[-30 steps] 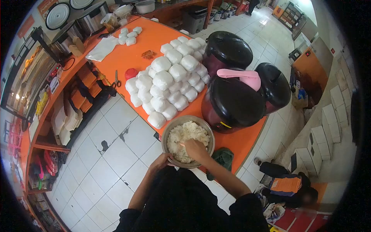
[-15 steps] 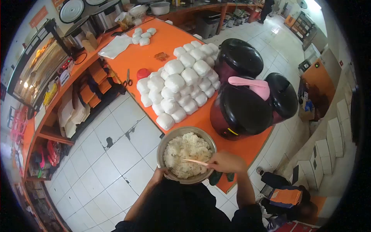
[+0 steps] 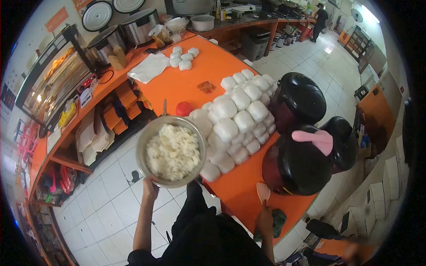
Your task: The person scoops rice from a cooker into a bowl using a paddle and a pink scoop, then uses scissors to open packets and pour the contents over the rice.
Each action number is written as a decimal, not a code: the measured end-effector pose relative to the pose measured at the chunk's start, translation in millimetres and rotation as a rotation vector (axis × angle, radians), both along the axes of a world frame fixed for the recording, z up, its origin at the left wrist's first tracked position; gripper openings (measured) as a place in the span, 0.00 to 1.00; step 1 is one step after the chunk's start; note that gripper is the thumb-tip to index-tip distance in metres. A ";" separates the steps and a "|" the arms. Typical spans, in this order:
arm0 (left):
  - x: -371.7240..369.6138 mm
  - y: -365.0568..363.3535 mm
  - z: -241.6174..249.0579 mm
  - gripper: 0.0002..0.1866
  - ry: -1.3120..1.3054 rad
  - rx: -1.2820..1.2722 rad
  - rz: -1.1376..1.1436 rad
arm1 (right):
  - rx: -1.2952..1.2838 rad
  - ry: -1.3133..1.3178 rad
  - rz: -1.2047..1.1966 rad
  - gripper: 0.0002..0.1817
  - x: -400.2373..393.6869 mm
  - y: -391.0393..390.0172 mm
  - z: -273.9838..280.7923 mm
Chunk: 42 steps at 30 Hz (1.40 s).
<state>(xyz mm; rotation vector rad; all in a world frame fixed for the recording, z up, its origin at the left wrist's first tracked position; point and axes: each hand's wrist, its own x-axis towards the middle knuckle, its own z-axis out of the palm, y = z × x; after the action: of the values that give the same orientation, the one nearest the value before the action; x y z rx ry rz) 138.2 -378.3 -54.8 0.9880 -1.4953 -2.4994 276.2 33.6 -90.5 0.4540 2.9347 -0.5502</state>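
Note:
My left hand (image 3: 151, 188) grips the near rim of a metal bowl (image 3: 140, 153), fingers closed on it. Cooked rice (image 3: 173, 151) fills the bowl, which is off the table's left edge, over the floor. At the table's near end, my right hand (image 3: 265, 219) is closed around the handle of a pale pink rice paddle (image 3: 263, 192). The paddle's blade points away from me, beside a rice cooker (image 3: 295, 166). A dark green cloth (image 3: 278, 221) lies against my right hand. White wrapped packs (image 3: 242, 119) are stacked beyond the bowl.
Two more dark cookers (image 3: 301, 98) stand to the right, and a pink scoop (image 3: 316, 139) lies on the nearest lid. On the orange table (image 3: 195, 66) are a red round item (image 3: 183, 108) and white sheets (image 3: 148, 67). A person (image 3: 320, 22) stands far back.
The bowl has moved left and away from me in my left hand. My right hand has taken the paddle out of the rice and down to the table's near right end.

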 end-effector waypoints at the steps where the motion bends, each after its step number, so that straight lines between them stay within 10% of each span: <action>1: -27.0 -7.5 8.5 0.05 0.020 0.019 -0.004 | 0.062 0.005 0.035 0.34 -3.9 -7.1 -7.0; 5: -149.1 -46.7 15.8 0.08 0.034 0.029 -0.056 | 0.335 0.075 0.147 0.32 -27.4 -28.0 -2.3; 8: -235.2 -68.2 22.7 0.08 0.043 -0.019 -0.090 | -0.683 0.063 -0.447 0.19 -53.9 -11.4 88.2; 10: -291.4 -97.0 -0.1 0.16 0.064 -0.010 -0.216 | -0.065 0.710 -0.567 0.14 -104.7 -24.4 163.6; 15: -397.7 -103.5 -14.9 0.28 0.040 -0.003 -0.252 | 0.361 0.517 -0.683 0.22 -198.7 30.4 216.1; 22: -440.2 -118.1 -51.1 0.23 -0.018 -0.056 -0.413 | 0.200 0.318 -0.720 0.29 -185.8 111.6 164.2; 26: -443.7 -126.0 -57.2 0.15 -0.040 0.002 -0.494 | 0.566 0.206 -0.750 0.26 -143.9 181.5 119.0; 29: -445.3 -143.6 -71.3 0.14 -0.024 -0.114 -0.580 | 0.905 -0.341 -0.606 0.17 -215.7 125.8 210.3; 31: -451.5 -140.7 -50.2 0.18 -0.066 -0.152 -0.658 | 0.568 0.340 -0.960 0.16 -256.5 118.1 221.5; 33: -435.7 -140.5 -39.7 0.22 -0.087 -0.202 -0.508 | 0.627 0.616 -0.652 0.20 -301.8 119.4 228.3; 35: -430.9 -153.1 -46.2 0.24 -0.043 -0.208 -0.399 | 0.159 0.533 -0.555 0.21 -375.2 87.0 262.4; 42: -373.7 -157.3 -97.9 0.24 -0.197 -0.823 -0.394 | -0.069 0.112 0.065 0.19 -459.1 167.4 217.1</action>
<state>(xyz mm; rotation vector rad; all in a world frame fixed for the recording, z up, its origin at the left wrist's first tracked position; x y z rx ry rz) -235.5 -535.6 -152.6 0.8350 -2.6511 -1.6425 -182.9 201.0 126.6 0.3285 3.0122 -0.6882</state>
